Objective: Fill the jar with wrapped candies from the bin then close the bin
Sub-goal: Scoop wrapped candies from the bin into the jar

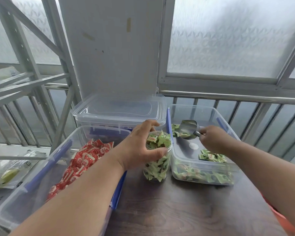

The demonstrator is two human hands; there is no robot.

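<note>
A clear plastic jar (157, 167) stands on the dark wooden table, packed with green wrapped candies up to its open rim. My left hand (141, 147) is wrapped around its upper part. To the right is a clear open bin (194, 109) with blue clips, holding green wrapped candies (213, 157) along its near side. My right hand (213, 140) grips the handle of a metal scoop (188, 129) inside that bin, with a few candies at the scoop's mouth.
An open clear bin (19, 198) of red wrapped candies (85, 159) sits at the left. Behind the jar stands a closed clear container with lids stacked on it (119, 108). A metal railing and frosted windows run along the back. A metal shelf frame stands at the far left.
</note>
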